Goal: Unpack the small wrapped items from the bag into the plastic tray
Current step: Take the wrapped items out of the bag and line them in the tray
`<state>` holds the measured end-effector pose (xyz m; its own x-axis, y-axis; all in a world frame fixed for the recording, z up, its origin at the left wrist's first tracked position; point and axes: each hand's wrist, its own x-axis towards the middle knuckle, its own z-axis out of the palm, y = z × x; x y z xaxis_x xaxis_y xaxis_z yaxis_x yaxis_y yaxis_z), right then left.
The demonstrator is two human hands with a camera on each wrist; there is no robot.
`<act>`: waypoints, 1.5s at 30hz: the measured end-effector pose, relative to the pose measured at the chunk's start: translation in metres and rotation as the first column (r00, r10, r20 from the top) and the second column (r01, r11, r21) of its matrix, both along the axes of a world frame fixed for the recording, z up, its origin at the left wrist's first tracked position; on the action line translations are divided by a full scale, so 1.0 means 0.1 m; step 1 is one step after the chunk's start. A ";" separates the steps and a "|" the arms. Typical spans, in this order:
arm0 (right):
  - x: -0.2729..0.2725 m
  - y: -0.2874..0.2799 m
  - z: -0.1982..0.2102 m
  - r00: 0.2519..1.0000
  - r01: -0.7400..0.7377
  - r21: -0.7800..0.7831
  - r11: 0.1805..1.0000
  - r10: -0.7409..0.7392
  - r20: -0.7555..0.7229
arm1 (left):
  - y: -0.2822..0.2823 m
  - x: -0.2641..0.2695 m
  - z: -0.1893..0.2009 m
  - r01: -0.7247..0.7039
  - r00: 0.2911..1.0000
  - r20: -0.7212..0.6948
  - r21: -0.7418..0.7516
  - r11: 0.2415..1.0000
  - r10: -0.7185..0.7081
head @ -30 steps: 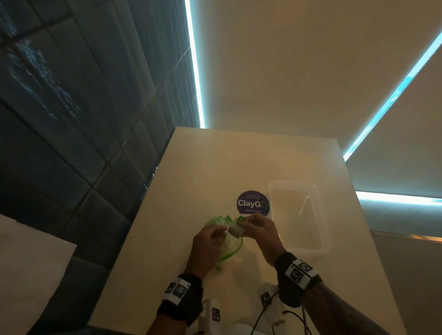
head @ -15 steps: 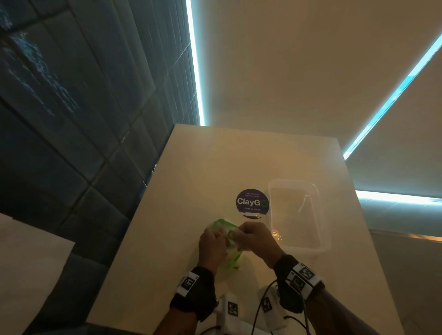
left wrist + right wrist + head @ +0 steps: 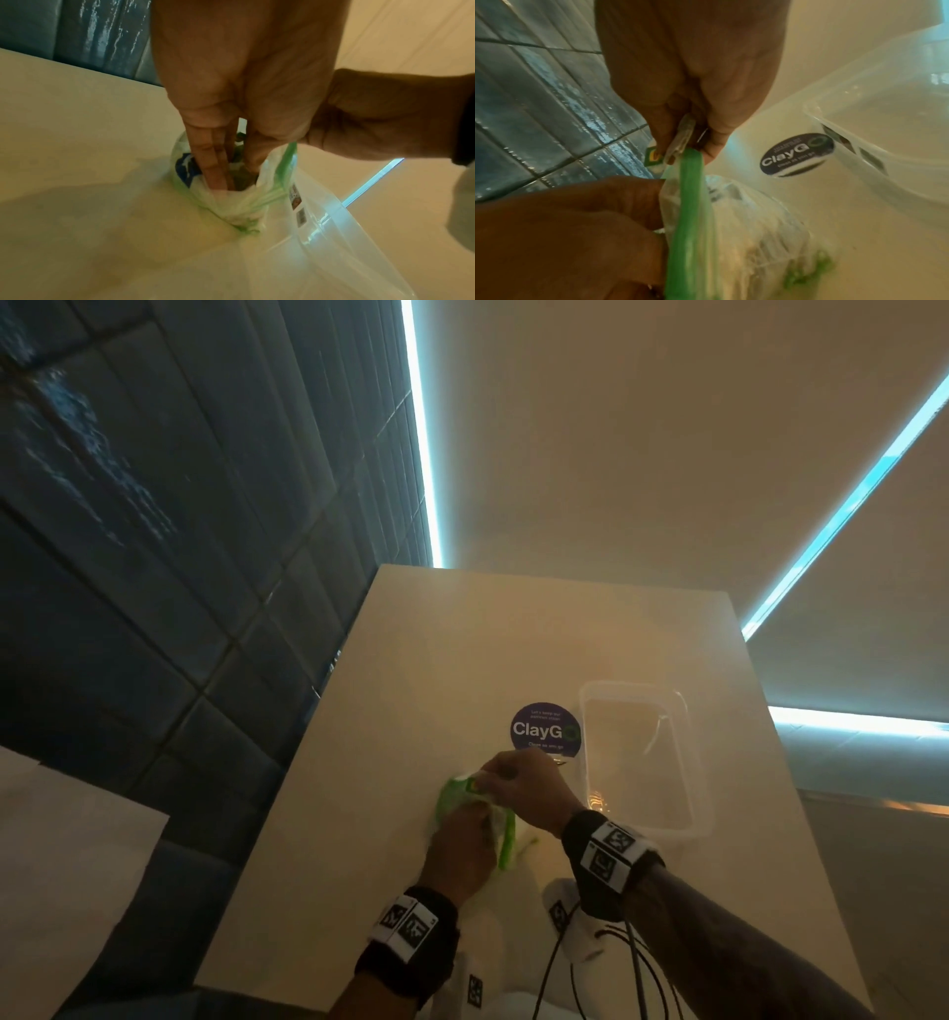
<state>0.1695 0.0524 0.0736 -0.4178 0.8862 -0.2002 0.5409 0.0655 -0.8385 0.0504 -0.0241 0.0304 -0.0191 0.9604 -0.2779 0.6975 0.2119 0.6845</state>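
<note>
A clear plastic bag (image 3: 507, 839) with a green rim stands on the pale table. My right hand (image 3: 493, 778) pinches the rim of the bag (image 3: 744, 233) at its top edge and holds the mouth up. The fingers of my left hand (image 3: 231, 176) reach straight down into the open mouth. Their tips are buried among the contents, where a blue-and-white wrapper (image 3: 186, 168) shows through the film. The clear plastic tray (image 3: 690, 762) sits just right of the bag and appears to hold nothing.
A round dark "ClayGo" sticker (image 3: 544, 729) lies flat on the table behind the bag. White tagged devices and black cables (image 3: 565, 922) lie near the front edge. A dark tiled wall (image 3: 154, 557) runs along the table's left side.
My left hand has dropped from the bag's top edge and pushed its fingers down into the mouth. My right hand has stayed on the rim.
</note>
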 end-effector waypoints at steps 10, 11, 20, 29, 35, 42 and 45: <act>0.17 -0.22 0.20 0.951 0.227 0.008 0.974 -0.220 -0.216 | 0.20 0.28 0.07 -0.115 0.985 -0.116 0.109 0.987 0.128; 0.22 -0.26 0.18 0.935 0.226 -0.126 0.966 -0.252 -0.248 | 0.22 0.30 0.09 -0.117 0.984 -0.120 0.119 0.986 0.131; 0.51 -0.26 -0.07 0.765 0.401 -0.536 0.742 -0.594 -0.250 | 0.30 0.21 0.17 0.041 0.999 0.001 0.041 0.998 -0.041; 0.58 -0.19 -0.10 0.728 0.406 -0.543 0.735 -0.619 -0.293 | 0.28 0.04 0.27 -0.207 0.948 0.257 0.043 0.977 0.189; 0.60 -0.22 -0.13 0.733 0.371 -0.550 0.748 -0.600 -0.321 | 0.30 0.00 0.20 -0.315 0.845 0.418 -0.114 0.942 0.334; 0.60 -0.26 -0.09 0.703 0.357 -0.472 0.807 -0.564 -0.433 | 0.31 0.08 0.27 -0.433 0.628 0.610 -0.243 0.868 0.483; 0.58 -0.31 -0.02 0.771 0.160 -0.498 0.852 -0.423 -0.476 | 0.29 0.12 0.29 -0.425 0.528 0.681 -0.306 0.852 0.508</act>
<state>0.2276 0.0213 0.0719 -0.3039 0.8702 -0.3879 -0.0886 -0.4312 -0.8979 0.0621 0.0051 0.0592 -0.2140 0.8437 -0.4922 -0.2254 0.4477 0.8653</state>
